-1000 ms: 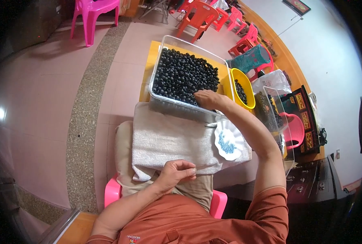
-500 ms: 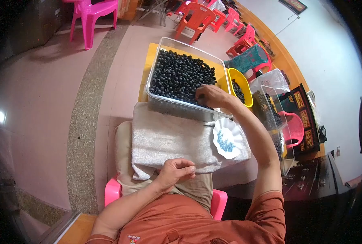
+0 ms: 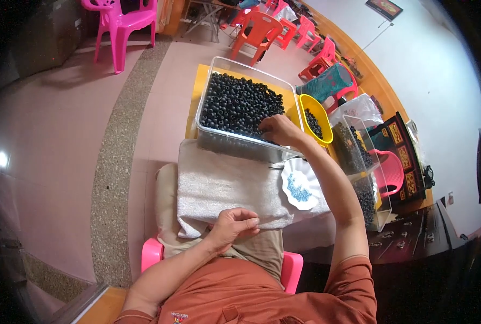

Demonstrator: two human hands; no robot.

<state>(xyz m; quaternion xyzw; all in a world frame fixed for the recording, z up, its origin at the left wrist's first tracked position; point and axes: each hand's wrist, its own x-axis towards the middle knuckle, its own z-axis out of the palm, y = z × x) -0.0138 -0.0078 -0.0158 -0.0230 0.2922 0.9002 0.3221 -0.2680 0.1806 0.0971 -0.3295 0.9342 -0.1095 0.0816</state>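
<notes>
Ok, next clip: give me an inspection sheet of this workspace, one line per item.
Surface: grey towel spread over the person's lap, on a pink chair.
Job's things: clear bin full of dark round beads; white scalloped dish with small blue pieces.
Clutter: yellow bowl holding dark beads; second clear bin at the right, part-filled with dark beads.
Grips: right hand reaches into the bead bin, fingers among the beads; left hand rests curled at the towel's near edge, contents cannot be told.
Cables: nothing seen.
Surroundings: pink tiled floor, red and pink plastic chairs, dark table at the right.
</notes>
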